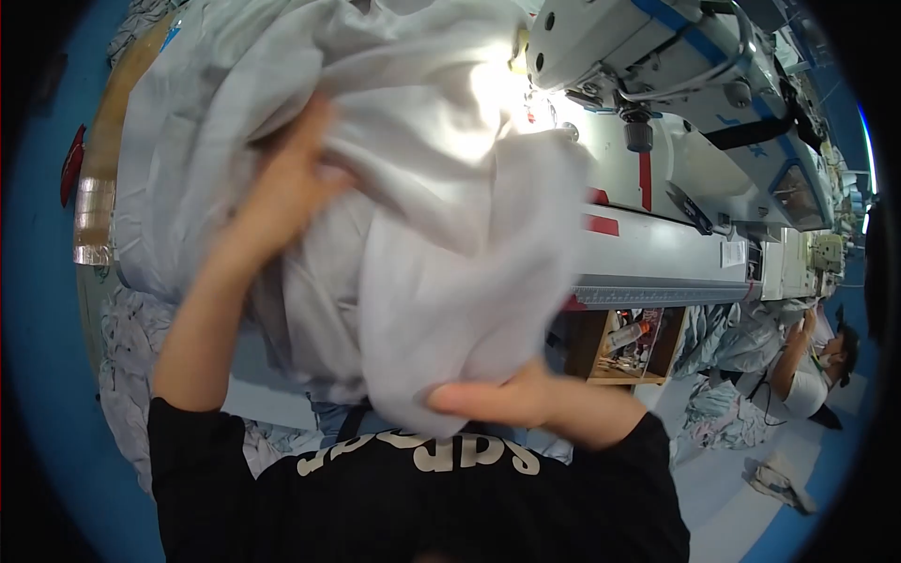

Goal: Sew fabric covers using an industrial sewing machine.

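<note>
Over the near edge of the tabletop (671,258), left of the sewing machine (685,80), white cloth (450,300) is hanging; the right hand (511,396) is grasping its lower end, the left hand (293,192) is touching folds, its grip too blurred to tell.

Left hand (298,180) stretched forward and blurred; right hand (502,394) closer in, thumb (454,398) pointing left
</note>
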The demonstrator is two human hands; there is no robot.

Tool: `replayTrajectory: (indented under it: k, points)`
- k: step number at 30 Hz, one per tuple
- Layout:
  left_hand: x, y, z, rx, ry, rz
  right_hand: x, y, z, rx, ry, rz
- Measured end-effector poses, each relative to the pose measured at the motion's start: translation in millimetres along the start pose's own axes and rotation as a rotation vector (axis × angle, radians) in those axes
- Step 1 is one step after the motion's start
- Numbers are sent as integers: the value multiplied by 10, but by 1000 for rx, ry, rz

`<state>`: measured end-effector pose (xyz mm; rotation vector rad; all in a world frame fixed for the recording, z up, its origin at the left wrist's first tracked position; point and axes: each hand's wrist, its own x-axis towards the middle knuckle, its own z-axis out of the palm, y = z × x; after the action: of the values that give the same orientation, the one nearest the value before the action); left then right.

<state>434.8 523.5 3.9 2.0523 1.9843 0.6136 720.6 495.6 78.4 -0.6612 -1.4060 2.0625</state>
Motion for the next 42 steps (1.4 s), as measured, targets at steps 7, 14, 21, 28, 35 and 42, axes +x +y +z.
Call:
replayTrajectory:
  k: [7,14,21,28,35,42]
  points:
    - [187,-82,-230,86,350,-46,-996,871,-133,126,-83,511]
    - [-614,1323,-10,-228,4,500,-1152,889,-168,193,-43,569]
    - [-374,700,-32,50,-2,80,-1134,975,-195,-174,-178,622]
    - [-1143,1899,284,49,-41,229,-1286,1236,-144,-247,-127,301]
    - [-1168,1810,564,61,9,149,-1243,1165,-244,-331,-219,406]
    - [-1086,1873,592,27,-173,298,-1247,1149,-227,-482,-212,272]
